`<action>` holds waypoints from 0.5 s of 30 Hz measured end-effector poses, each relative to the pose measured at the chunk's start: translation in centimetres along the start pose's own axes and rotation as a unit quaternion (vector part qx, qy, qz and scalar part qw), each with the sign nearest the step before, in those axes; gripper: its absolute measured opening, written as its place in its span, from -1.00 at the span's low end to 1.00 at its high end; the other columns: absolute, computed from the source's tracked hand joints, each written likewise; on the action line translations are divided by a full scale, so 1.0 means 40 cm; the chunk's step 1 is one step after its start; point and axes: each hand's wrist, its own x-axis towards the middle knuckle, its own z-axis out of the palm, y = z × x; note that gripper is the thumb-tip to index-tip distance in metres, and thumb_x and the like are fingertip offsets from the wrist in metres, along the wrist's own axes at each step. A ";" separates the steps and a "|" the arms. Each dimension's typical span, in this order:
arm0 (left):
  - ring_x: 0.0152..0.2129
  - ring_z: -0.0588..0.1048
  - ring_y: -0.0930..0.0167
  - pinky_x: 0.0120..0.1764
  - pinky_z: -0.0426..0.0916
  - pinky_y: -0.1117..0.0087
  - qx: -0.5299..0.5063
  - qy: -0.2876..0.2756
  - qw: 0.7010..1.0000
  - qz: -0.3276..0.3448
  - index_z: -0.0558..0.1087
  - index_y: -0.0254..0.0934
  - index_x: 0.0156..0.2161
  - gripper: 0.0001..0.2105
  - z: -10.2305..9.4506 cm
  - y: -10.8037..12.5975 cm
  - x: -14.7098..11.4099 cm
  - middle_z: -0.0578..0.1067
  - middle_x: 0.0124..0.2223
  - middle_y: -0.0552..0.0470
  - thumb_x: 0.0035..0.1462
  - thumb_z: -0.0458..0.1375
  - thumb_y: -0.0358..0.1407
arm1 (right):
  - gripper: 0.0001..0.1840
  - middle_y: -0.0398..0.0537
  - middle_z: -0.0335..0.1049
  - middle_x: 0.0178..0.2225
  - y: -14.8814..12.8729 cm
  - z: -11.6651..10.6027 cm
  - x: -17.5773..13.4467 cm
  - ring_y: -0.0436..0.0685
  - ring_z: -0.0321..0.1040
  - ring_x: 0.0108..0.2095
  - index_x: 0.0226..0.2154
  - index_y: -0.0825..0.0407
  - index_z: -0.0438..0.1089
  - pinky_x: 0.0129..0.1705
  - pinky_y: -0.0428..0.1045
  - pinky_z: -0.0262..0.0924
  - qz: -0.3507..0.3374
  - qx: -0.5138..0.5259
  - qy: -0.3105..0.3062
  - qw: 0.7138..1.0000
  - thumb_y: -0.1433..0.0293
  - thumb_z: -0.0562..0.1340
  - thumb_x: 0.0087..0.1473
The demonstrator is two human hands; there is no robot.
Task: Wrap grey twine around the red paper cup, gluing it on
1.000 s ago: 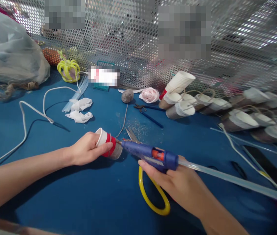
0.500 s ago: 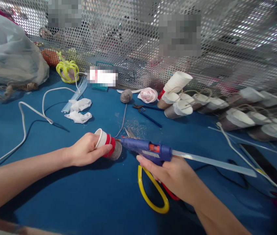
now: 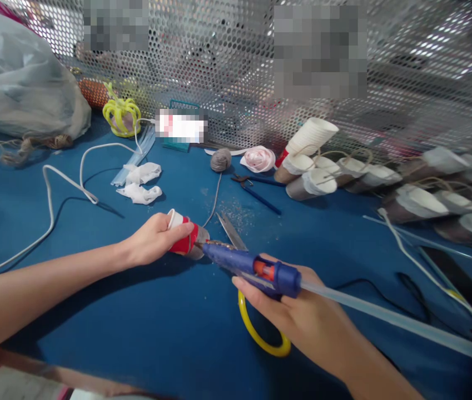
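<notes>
My left hand (image 3: 151, 240) is closed around a paper cup (image 3: 184, 244), red and white, tilted on its side with its white mouth toward the left. Grey cord wraps the cup's base end. In my right hand (image 3: 289, 300) is a blue hot glue gun (image 3: 252, 266), with a long clear glue stick (image 3: 364, 305) out of its back. The gun's nozzle meets the side of the cup by the cord; whether it touches I cannot tell. Scissors (image 3: 267, 347) with yellow handles lie partly hidden under the gun. Grey cord runs from the cup to a small ball (image 3: 220, 160).
Blue-handled pliers (image 3: 261, 195), a pink ribbon roll (image 3: 258, 159) and crumpled white scraps (image 3: 140, 193) lie beyond my hands. Cord-wrapped cups (image 3: 313, 183) line the right back. A white cable (image 3: 50, 194) loops at left. Perforated metal mesh (image 3: 236, 72) rises behind; a plastic bag (image 3: 27, 83) stands far left.
My left hand has turned the cup, and its thumb lies higher on the red part. The glue gun has tilted, nozzle still at the cup. More of the scissor blades shows; the view shifted slightly.
</notes>
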 end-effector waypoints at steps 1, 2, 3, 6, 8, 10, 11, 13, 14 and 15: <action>-0.67 0.27 0.56 -0.55 0.14 0.55 -0.007 0.000 1.000 -0.003 0.40 -0.41 -0.55 -0.63 0.000 0.000 -0.001 0.40 -0.60 0.08 0.03 0.04 -0.10 | -0.82 -0.21 0.32 -0.63 0.000 0.001 -0.002 0.00 0.26 -0.63 -0.55 -0.03 0.25 -0.55 -0.13 0.21 0.009 0.012 -0.011 1.000 0.27 0.13 0.01; -0.66 0.28 0.56 -0.54 0.15 0.54 -0.015 -0.002 1.000 -0.005 0.40 -0.41 -0.54 -0.64 0.000 0.001 -0.001 0.41 -0.59 0.07 0.03 0.04 -0.11 | -0.82 -0.22 0.31 -0.63 -0.001 0.001 -0.002 0.00 0.26 -0.63 -0.55 -0.03 0.25 -0.54 -0.13 0.20 0.017 0.024 -0.024 0.999 0.27 0.13 0.01; -0.66 0.28 0.56 -0.54 0.15 0.54 -0.021 -0.003 1.000 -0.005 0.40 -0.41 -0.54 -0.64 0.001 0.002 -0.001 0.41 -0.59 0.07 0.03 0.04 -0.12 | -0.82 -0.21 0.30 -0.62 -0.002 0.000 -0.002 0.00 0.26 -0.62 -0.54 -0.03 0.25 -0.53 -0.12 0.20 0.024 0.034 -0.035 0.999 0.26 0.13 0.01; -0.67 0.27 0.56 -0.55 0.14 0.55 -0.030 0.003 1.000 -0.008 0.39 -0.41 -0.53 -0.65 0.002 0.002 0.000 0.39 -0.60 0.09 0.03 0.05 -0.12 | -0.82 -0.20 0.31 -0.61 -0.010 -0.002 0.002 0.01 0.26 -0.61 -0.53 -0.02 0.27 -0.51 -0.10 0.20 0.040 0.047 -0.055 0.997 0.25 0.12 0.01; -0.67 0.26 0.57 -0.56 0.12 0.56 -0.034 0.007 0.999 -0.008 0.39 -0.41 -0.53 -0.65 0.002 0.002 0.001 0.37 -0.60 0.10 0.03 0.05 -0.11 | -0.82 -0.19 0.31 -0.61 -0.013 -0.004 0.006 0.01 0.26 -0.60 -0.53 -0.02 0.28 -0.51 -0.10 0.20 0.036 0.044 -0.052 0.997 0.26 0.12 0.01; -0.66 0.26 0.57 -0.55 0.13 0.56 -0.045 0.006 0.999 -0.007 0.39 -0.42 -0.53 -0.65 0.002 0.004 0.000 0.38 -0.60 0.09 0.02 0.06 -0.11 | -0.81 -0.20 0.31 -0.62 -0.012 -0.005 0.007 0.00 0.26 -0.62 -0.54 -0.02 0.28 -0.52 -0.11 0.20 0.022 0.038 -0.044 0.998 0.27 0.12 0.02; -0.66 0.27 0.57 -0.55 0.14 0.56 -0.051 0.004 0.999 -0.005 0.39 -0.41 -0.53 -0.65 0.002 0.006 -0.001 0.38 -0.60 0.09 0.02 0.06 -0.11 | -0.80 -0.20 0.31 -0.63 -0.010 -0.005 0.007 0.00 0.25 -0.63 -0.55 -0.02 0.29 -0.53 -0.11 0.20 0.008 0.029 -0.033 0.999 0.27 0.12 0.02; -0.65 0.28 0.56 -0.54 0.16 0.55 -0.062 -0.003 0.998 0.002 0.39 -0.41 -0.52 -0.65 0.002 0.011 -0.006 0.39 -0.59 0.08 0.02 0.07 -0.10 | -0.76 -0.19 0.32 -0.64 -0.001 -0.007 0.007 0.02 0.27 -0.62 -0.59 -0.02 0.31 -0.53 -0.10 0.20 -0.026 0.004 -0.018 0.999 0.27 0.11 0.02; -0.63 0.30 0.54 -0.52 0.18 0.54 -0.065 -0.010 0.998 0.007 0.39 -0.41 -0.51 -0.65 0.002 0.013 -0.009 0.40 -0.58 0.07 0.02 0.06 -0.10 | -0.72 -0.18 0.32 -0.66 0.004 -0.008 0.007 0.04 0.29 -0.61 -0.63 -0.03 0.30 -0.52 -0.08 0.21 -0.040 -0.007 -0.010 0.999 0.27 0.10 0.03; -0.61 0.32 0.53 -0.50 0.20 0.53 -0.064 -0.017 0.998 0.015 0.40 -0.41 -0.49 -0.65 0.002 0.014 -0.012 0.40 -0.57 0.07 0.03 0.05 -0.09 | -0.69 -0.18 0.31 -0.67 0.008 -0.009 0.007 0.06 0.30 -0.59 -0.68 -0.03 0.28 -0.52 -0.07 0.21 -0.049 -0.015 -0.001 0.999 0.27 0.10 0.03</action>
